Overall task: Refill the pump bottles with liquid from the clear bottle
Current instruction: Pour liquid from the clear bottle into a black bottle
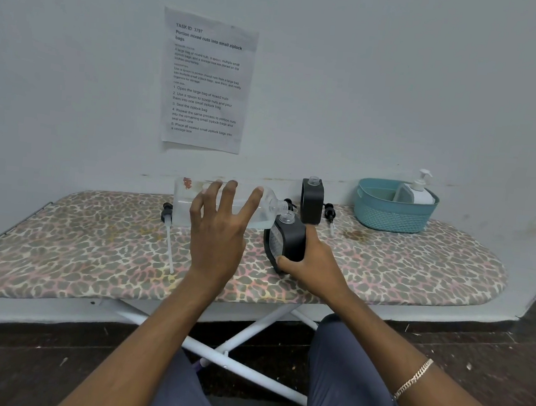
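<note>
My left hand (218, 227) grips a clear bottle (184, 206) held on its side above the board, fingers curled over its top, its neck (280, 206) at the open mouth of a black pump bottle (289, 237). That black bottle is tilted toward the clear one, and my right hand (314, 266) holds it round its lower body. A second black pump bottle (312, 202) stands upright and uncapped behind it. Loose pump heads lie on the board: one with a long white tube (168, 226) at the left, one (329, 213) right of the upright bottle, one (289, 203) partly hidden.
The work surface is a leopard-print ironing board (92, 245) against a pale wall. A teal basket (393, 211) at the back right holds a white pump bottle (420, 191). A printed sheet (206, 80) hangs on the wall. My knees are below the board's front edge.
</note>
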